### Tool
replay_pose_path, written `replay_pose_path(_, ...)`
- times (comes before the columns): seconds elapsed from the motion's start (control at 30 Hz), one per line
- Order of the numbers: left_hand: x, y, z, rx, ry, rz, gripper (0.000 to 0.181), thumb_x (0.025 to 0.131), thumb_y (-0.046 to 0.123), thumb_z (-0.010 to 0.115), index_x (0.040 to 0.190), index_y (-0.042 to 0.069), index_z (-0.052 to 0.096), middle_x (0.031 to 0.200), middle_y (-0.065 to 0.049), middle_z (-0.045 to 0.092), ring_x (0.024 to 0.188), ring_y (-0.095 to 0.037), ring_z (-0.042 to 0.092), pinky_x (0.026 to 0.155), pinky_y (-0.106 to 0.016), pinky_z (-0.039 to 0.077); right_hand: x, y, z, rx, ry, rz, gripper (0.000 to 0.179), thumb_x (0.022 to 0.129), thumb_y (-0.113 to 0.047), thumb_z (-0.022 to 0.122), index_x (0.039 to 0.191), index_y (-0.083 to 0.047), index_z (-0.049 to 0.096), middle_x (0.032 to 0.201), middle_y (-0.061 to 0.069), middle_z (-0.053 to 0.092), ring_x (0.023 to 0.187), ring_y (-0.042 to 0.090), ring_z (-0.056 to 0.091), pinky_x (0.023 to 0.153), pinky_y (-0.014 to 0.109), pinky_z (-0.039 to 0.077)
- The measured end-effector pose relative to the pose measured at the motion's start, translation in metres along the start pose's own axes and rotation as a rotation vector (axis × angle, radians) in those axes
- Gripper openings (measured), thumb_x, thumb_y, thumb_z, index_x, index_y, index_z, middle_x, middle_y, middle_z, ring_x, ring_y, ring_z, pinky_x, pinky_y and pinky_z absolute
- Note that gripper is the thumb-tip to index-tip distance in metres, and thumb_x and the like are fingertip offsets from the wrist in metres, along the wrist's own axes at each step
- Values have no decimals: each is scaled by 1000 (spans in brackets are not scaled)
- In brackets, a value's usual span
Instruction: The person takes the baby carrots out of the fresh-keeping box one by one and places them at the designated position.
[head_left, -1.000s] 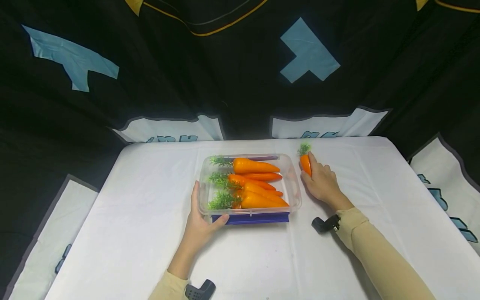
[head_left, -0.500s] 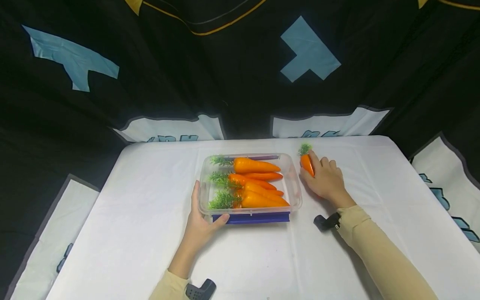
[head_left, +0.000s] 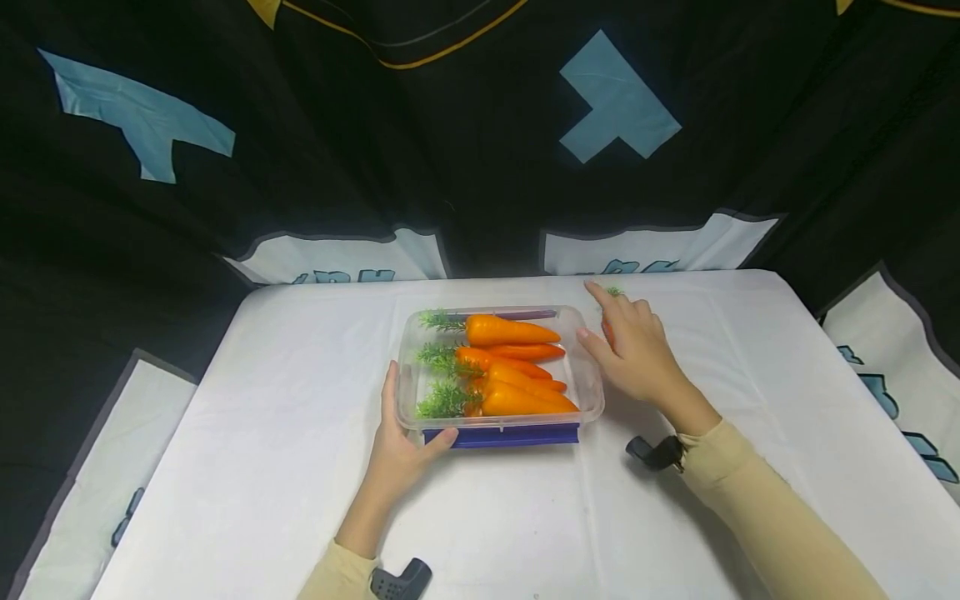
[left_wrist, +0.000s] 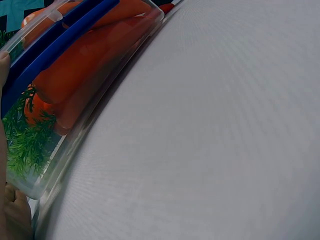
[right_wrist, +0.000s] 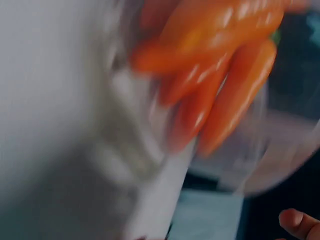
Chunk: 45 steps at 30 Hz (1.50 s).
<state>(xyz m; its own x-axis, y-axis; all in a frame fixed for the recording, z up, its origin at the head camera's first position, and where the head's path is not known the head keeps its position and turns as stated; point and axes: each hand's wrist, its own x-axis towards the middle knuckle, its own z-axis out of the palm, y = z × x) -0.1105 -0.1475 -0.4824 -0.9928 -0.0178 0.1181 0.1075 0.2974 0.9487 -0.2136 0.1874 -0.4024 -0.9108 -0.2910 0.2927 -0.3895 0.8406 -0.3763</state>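
Note:
A clear plastic food container with blue side flaps sits mid-table, and several orange carrots with green tops lie in it. At its front left corner my left hand grips it, thumb over the front edge and fingers along the left side. My right hand is just right of the container, thumb and index finger spread apart. Another carrot shows as a sliver beneath that hand, most of it hidden; its green top peeks out behind the knuckles. In the right wrist view the container's carrots appear close and blurred.
A white cloth covers the table. Beyond the far edge hangs a black curtain with pale blue patches. Each wrist wears a dark camera, such as the one on the right wrist.
My right hand has let go of the loose carrot and shifted slightly left over it, with its thumb and index finger spreading. My left hand and the container stay put.

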Motion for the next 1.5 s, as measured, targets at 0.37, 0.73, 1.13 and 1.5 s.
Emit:
replay_pose_path(0.37, -1, 2, -1, 1, -6, -17, 120, 78, 28, 84, 156, 48, -6, 168, -5, 1, 152, -37, 17, 118, -66, 22, -10, -51, 3, 45, -259, -186, 72, 95, -61, 52, 157, -36, 26, 129, 0, 63, 107, 22, 48, 92, 43, 39)
replay_pose_path(0.73, 0, 0, 0, 2, -1, -38, 121, 77, 29, 85, 159, 38, -4, 168, -1, 3, 152, -34, 18, 118, -66, 21, -9, -58, 14, 77, -429, -318, 67, 97, -65, 42, 155, -35, 32, 154, -14, 43, 136, 25, 50, 114, 58, 34)
replay_pose_path(1.13, 0, 0, -1, -2, -3, -26, 120, 78, 28, 84, 159, 38, -4, 168, -1, 2, 152, -35, 18, 118, -66, 21, -5, -68, 16, 103, -530, -416, 67, 97, -60, 50, 156, -40, 27, 153, -10, 46, 134, 17, 51, 116, 47, 38)
replay_pose_path(1.5, 0, 1, 0, -8, -4, -11, 121, 78, 27, 84, 158, 41, -5, 168, -1, 1, 153, -34, 17, 119, -64, 20, -9, -71, 17, 74, -556, -423, 60, 98, -60, 46, 154, -43, 31, 152, -4, 48, 132, 24, 54, 113, 51, 41)
